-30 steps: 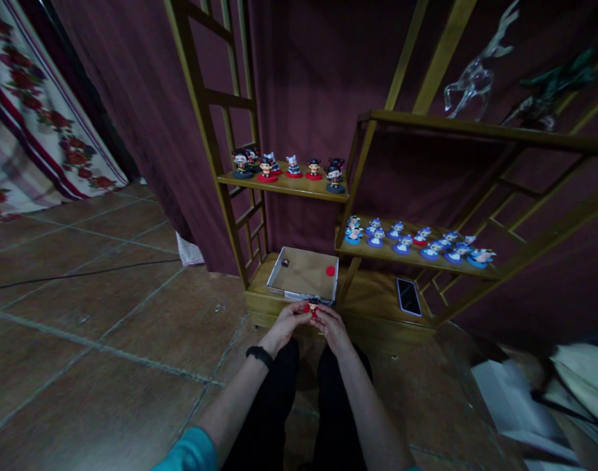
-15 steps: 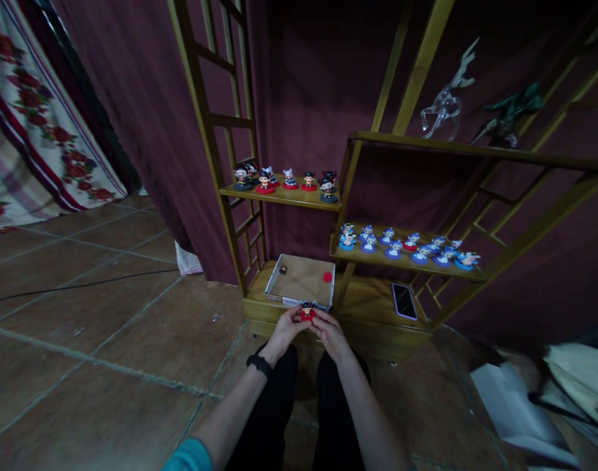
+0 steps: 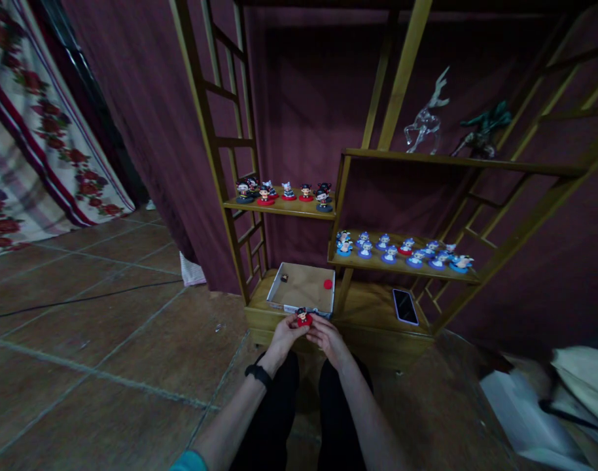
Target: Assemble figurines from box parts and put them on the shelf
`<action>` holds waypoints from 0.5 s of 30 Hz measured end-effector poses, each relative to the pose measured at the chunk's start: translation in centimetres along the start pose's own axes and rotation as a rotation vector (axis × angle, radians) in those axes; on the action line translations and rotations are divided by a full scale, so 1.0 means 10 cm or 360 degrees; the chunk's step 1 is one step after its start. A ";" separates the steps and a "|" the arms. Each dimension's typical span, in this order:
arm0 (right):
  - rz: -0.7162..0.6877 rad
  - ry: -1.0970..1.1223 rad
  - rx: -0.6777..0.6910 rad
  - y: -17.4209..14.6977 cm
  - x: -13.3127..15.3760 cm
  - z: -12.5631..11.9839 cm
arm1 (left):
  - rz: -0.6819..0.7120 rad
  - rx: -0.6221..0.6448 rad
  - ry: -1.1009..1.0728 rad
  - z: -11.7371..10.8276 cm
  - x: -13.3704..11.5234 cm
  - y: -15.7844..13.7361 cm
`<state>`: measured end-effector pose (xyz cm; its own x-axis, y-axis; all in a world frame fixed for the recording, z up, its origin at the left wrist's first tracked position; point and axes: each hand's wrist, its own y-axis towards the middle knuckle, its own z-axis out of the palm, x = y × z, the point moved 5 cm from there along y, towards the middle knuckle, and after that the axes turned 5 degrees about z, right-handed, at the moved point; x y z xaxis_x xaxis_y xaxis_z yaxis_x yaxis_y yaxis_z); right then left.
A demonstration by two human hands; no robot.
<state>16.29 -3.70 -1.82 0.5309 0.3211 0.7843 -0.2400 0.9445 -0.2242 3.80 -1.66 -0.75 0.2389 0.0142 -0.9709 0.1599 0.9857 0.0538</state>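
Note:
Between my two hands is a small figurine (image 3: pixel 303 318) with dark hair and a red base, held in front of the low shelf. My left hand (image 3: pixel 284 337) is closed on its left side. Closed on the right side of the same red base is my right hand (image 3: pixel 327 335). Just beyond the hands lies a shallow cardboard box (image 3: pixel 303 284), with a small dark piece (image 3: pixel 284 278) at its left and a red disc (image 3: pixel 327 284) at its right.
Figurines on red and dark bases line the upper left shelf (image 3: pixel 279 207). Several blue and purple figurines (image 3: pixel 388 254) fill the right shelf. A phone (image 3: pixel 405 306) lies lower right. Above stand a clear deer figure (image 3: pixel 424 124) and a dark green sculpture (image 3: pixel 485 127).
The figurine has tilted and shifted slightly left in my hands. The camera view has tipped up a little, so the shelves appear lower.

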 end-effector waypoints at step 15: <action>-0.0024 0.0076 0.0010 -0.10 0.06 0.04 | 0.0144 -0.0086 0.0267 -0.06 -0.78 0.04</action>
<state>16.54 -4.45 -0.94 0.5727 0.3096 0.7590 -0.2366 0.9490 -0.2086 1.41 -1.27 6.72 0.0861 0.1267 -0.9882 0.0921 0.9866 0.1345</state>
